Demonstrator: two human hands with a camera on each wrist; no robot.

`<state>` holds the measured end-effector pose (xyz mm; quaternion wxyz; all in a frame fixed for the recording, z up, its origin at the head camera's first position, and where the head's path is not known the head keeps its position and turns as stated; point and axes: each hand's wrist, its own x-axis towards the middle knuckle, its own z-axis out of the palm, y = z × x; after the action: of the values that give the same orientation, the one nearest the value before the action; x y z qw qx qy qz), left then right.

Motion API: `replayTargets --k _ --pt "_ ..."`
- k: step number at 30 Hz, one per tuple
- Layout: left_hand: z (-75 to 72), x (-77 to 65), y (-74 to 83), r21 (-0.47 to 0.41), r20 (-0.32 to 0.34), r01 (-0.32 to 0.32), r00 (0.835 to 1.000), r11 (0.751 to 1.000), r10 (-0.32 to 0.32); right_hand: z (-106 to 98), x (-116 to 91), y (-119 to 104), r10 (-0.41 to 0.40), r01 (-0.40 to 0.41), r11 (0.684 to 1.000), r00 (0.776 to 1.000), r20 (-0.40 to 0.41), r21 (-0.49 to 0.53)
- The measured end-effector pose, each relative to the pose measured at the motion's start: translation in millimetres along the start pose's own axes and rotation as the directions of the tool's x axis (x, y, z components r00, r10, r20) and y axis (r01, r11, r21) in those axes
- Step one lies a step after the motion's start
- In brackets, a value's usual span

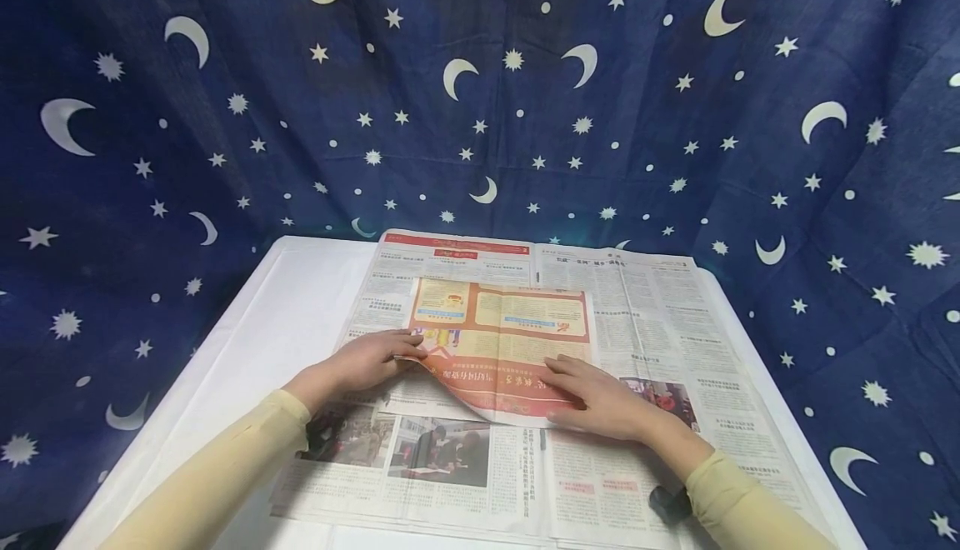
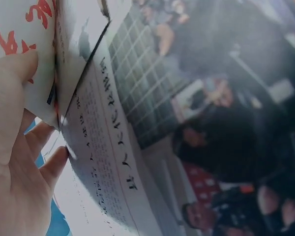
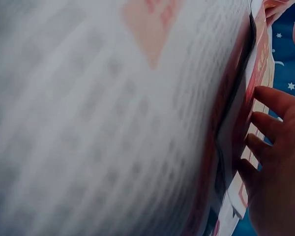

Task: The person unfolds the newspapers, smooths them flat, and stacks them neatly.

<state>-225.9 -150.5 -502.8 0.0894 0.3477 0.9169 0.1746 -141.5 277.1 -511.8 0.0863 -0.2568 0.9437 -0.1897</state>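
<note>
A folded newspaper sheet (image 1: 517, 346) with a red, orange and yellow page lies over a larger spread newspaper (image 1: 675, 317). At its near left corner my left hand (image 1: 375, 358) pinches the paper, lifting the near edge in a curve. The left wrist view shows the left thumb (image 2: 27, 64) on the paper's face and the other fingers behind it. My right hand (image 1: 600, 400) rests on the sheet's near right part, fingers spread and fairly straight. In the right wrist view those fingertips (image 3: 255, 93) touch the red page.
The spread newspaper, with printed photos (image 1: 438, 450) near its front, covers much of a white table (image 1: 300, 292). A dark blue curtain (image 1: 525, 75) with moons and stars hangs behind the table. A small dark object (image 1: 667, 504) is by the right wrist.
</note>
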Motion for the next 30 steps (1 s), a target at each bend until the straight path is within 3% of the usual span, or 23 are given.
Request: replayTargets --k 5,10,13,21,26,30 --pt "-2.8 3.2 -0.1 -0.096 -0.021 0.082 0.996 0.992 -0.084 -2.7 -9.7 10.0 -0.010 0.010 1.000 1.000 0.020 0.020" --pt "-7.5 5.7 0.4 -0.237 -0.011 0.134 0.990 0.962 -0.140 -9.5 -19.0 19.7 0.019 -0.022 0.997 0.999 0.037 0.069" --pt "-10.5 6.7 1.8 -0.277 -0.002 0.159 0.986 0.948 -0.166 -14.2 -22.6 25.6 0.046 -0.050 0.991 0.998 0.034 0.122" --pt "-13.8 11.2 0.9 -0.279 0.006 0.195 0.980 0.940 -0.201 -18.8 -23.5 38.9 0.169 -0.159 0.967 0.985 -0.035 0.197" --pt "-13.3 15.4 -3.0 -0.269 -0.001 0.206 0.977 0.941 -0.215 -18.3 -15.8 47.4 0.210 -0.184 0.950 0.974 -0.080 0.253" --pt "-14.0 18.4 -4.1 -0.312 -0.004 0.228 0.971 0.922 -0.241 -18.2 -6.1 55.8 0.237 -0.199 0.942 0.964 -0.118 0.272"
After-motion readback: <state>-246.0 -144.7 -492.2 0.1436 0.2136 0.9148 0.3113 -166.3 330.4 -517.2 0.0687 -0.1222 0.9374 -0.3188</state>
